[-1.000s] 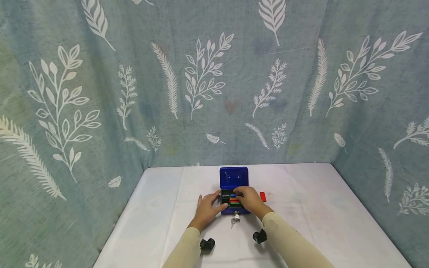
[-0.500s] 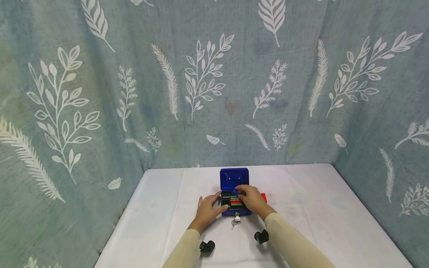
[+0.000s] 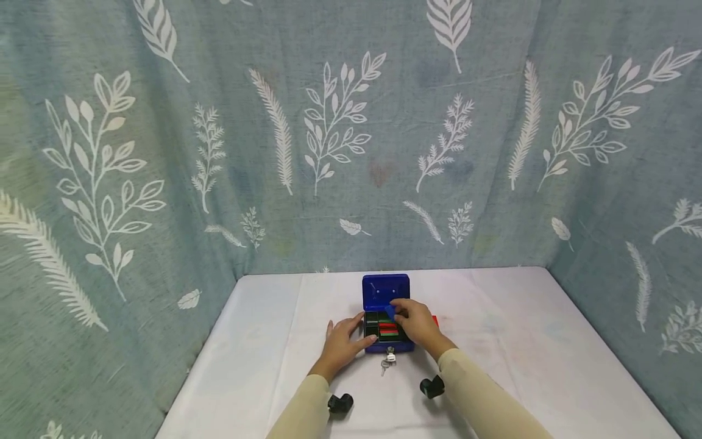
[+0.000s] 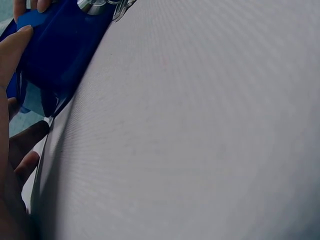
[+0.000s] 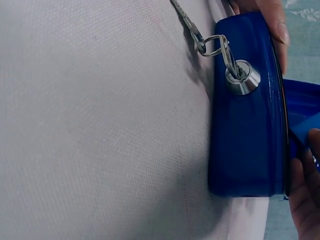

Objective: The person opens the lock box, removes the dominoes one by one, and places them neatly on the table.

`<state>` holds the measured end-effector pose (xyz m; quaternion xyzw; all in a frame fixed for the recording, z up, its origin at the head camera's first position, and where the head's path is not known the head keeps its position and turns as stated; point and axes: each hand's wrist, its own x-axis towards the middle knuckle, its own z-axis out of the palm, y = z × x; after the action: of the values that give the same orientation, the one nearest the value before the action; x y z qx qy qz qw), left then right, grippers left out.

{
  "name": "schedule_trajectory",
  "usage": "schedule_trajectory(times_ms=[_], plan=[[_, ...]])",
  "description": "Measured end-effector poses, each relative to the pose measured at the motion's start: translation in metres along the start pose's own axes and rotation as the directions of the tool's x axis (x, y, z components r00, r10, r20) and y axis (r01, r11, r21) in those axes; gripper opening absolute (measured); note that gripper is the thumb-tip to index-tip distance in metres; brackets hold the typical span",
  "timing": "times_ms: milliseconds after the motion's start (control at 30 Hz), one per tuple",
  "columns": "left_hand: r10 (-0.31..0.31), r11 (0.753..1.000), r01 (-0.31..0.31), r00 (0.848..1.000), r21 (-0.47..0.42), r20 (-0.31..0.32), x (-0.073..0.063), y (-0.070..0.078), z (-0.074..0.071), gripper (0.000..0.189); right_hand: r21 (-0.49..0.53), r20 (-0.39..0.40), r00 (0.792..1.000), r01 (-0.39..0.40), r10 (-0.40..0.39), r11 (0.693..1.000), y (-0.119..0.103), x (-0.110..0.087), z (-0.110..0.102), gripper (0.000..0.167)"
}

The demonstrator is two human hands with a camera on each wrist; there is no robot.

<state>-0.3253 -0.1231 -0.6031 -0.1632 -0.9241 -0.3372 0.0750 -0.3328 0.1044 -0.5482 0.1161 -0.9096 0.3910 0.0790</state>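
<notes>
A blue cash box point(image 5: 245, 145) stands on the table with its lid point(image 3: 386, 286) raised. Its black tray point(image 3: 371, 325) holds small flat pieces, red point(image 3: 387, 325) and green point(image 3: 389, 334). Between thumb and fingers, my right hand point(image 3: 419, 322) pinches a flat blue piece point(image 3: 390, 311), tilted above the tray's back part, in front of the lid. My left hand point(image 3: 340, 349) rests along the box's left side, fingers extended toward its back corner. Its thumb point(image 5: 281, 30) lies over the front rim.
A ring of keys point(image 3: 386, 367) hangs from the round lock point(image 5: 243, 79) on the box's front. To the right of the box, a red piece point(image 3: 436, 320) shows partly behind the right hand. Black wrist cameras point(image 3: 340, 403) sit at both sleeves. A patterned curtain point(image 3: 296, 231) encloses the white table.
My right hand has drawn the blue piece up out of the tray toward the lid, and now covers more of the loose red piece. My left hand stays at the box.
</notes>
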Motion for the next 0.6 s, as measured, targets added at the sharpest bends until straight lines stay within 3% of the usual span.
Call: schedule_trajectory(times_ms=[367,600], plan=[[-0.022,1.0,0.022,1.0,0.017,0.005,-0.003,0.0,0.004,0.082,0.075,-0.051,0.998,0.036,-0.032,0.997,0.009,-0.007,-0.001,0.036],[-0.029,0.999,0.03,1.0,0.019,-0.004,-0.002,0.0,0.002,0.083,0.158,-0.064,0.997,-0.028,0.038,0.987,0.012,-0.007,-0.01,0.037]])
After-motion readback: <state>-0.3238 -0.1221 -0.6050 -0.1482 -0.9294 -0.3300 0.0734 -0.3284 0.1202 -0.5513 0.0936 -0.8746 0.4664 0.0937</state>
